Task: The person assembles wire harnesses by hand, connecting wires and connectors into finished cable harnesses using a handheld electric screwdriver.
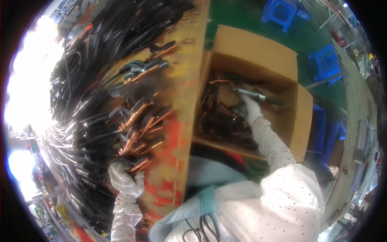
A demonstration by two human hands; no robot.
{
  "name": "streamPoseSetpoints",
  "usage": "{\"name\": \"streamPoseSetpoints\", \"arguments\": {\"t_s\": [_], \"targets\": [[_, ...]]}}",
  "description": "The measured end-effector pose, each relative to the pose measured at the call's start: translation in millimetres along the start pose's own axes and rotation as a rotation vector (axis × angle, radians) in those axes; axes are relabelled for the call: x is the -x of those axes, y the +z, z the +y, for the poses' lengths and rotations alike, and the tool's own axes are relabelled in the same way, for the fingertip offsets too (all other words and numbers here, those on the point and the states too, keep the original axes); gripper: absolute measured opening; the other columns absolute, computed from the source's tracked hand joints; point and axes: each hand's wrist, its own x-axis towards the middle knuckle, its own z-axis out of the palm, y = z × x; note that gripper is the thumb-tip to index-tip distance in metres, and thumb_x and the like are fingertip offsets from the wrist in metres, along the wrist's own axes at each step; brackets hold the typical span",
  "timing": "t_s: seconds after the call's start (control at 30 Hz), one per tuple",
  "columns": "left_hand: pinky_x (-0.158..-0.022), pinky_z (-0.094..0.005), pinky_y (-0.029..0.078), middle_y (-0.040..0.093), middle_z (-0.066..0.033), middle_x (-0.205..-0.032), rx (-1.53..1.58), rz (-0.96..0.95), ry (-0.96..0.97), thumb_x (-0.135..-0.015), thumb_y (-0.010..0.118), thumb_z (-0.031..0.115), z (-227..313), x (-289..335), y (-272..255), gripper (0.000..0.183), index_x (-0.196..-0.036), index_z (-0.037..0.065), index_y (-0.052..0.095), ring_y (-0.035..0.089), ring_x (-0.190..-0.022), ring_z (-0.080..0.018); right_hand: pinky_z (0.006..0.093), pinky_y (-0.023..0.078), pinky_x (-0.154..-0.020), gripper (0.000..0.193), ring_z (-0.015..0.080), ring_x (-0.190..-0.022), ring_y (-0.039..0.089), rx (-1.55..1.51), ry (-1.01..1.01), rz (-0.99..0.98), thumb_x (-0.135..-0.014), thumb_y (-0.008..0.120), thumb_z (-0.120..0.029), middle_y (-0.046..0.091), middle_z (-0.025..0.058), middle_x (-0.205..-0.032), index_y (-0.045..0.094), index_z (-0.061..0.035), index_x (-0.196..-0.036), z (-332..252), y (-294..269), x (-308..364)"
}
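Observation:
My left hand (126, 181), in a white glove, is closed on a welding ground clamp (139, 164) with copper-coloured jaws, at the near end of a row on the worktable. Beyond it lie several more such clamps (135, 135) with black cables. My right hand (251, 108), also gloved, reaches down into a cardboard box (258, 44) on the right. Under and around its fingers is a dark heap of copper-jawed clamps (225, 125). A silvery, dark-ended tool (254, 95) lies beside the fingertips. Blur hides whether that hand grips anything.
A thick mass of black cables (80, 137) covers the table's left side. The worn yellow and red tabletop (173, 137) ends beside the box. Blue stools (280, 13) stand on the green floor beyond, and a long bench (354, 121) runs along the right.

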Motion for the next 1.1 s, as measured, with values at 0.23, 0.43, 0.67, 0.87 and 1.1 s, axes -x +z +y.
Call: {"name": "streamPoseSetpoints", "arguments": {"t_s": [0.23, 0.43, 0.67, 0.87, 1.1], "targets": [[-0.071, -0.0518, 0.053, 0.062, -0.0194, -0.096, -0.057, 0.167, 0.145, -0.087, 0.074, 0.038, -10.0, 8.2, 18.6, 0.049, -0.11, -0.003, 0.06, 0.061, -0.078, -0.0417, 0.0457, 0.055, -0.095, 0.036, 0.0395, -0.105, 0.068, 1.091, -0.551, 0.207, -0.089, 0.059, -0.012, 0.07, 0.0218, -0.117, 0.069, -0.0113, -0.124, 16.7, 94.3, -2.8], [-0.078, -0.0505, 0.049, 0.06, -0.02, -0.101, -0.084, -0.006, -0.011, -0.076, 0.075, 0.023, -10.3, 26.6, 0.5, 0.044, -0.11, 0.001, 0.058, 0.06, -0.09, -0.0433, 0.0503, 0.051, -0.101, 0.035, 0.0385, -0.117, 0.064, 1.045, -0.37, -0.147, -0.092, 0.059, -0.019, 0.068, 0.0173, -0.124, 0.067, -0.0097, -0.125, -127.6, 49.4, 116.0], [-0.078, -0.0496, 0.048, 0.06, -0.0179, -0.102, -0.115, 0.094, -0.091, -0.064, 0.075, 0.016, -0.9, 24.0, 3.8, 0.048, -0.108, 0.003, 0.062, 0.06, -0.092, -0.0401, 0.0344, 0.059, -0.066, 0.056, 0.0188, -0.075, 0.069, -0.225, -0.405, -0.275, -0.094, 0.071, -0.021, 0.069, 0.0127, -0.101, 0.053, -0.0022, -0.144, -243.8, -57.9, 218.9], [-0.089, -0.0518, 0.051, 0.065, -0.0178, -0.117, -0.25, -0.104, 0.014, -0.092, 0.07, 0.043, 10.5, 11.2, -31.2, 0.048, -0.12, 0.004, 0.064, 0.063, -0.104, -0.0407, 0.0313, 0.055, -0.057, 0.059, 0.0151, -0.063, 0.067, -0.078, -0.535, -0.408, -0.092, 0.074, -0.008, 0.07, 0.012, -0.092, 0.05, 0.0027, -0.145, -274.9, -67.6, 269.8], [-0.081, -0.0481, 0.05, 0.063, -0.0152, -0.104, -0.283, -0.114, -0.023, -0.064, 0.076, 0.023, 56.1, 18.6, -114.0, 0.054, -0.115, 0.006, 0.065, 0.061, -0.093, -0.0385, 0.0317, 0.056, -0.069, 0.05, 0.018, -0.078, 0.068, -0.508, -0.227, -1.122, -0.086, 0.075, 0.002, 0.07, 0.0107, -0.099, 0.061, 0.002, -0.134, -254.7, 72.5, 320.4]]}}
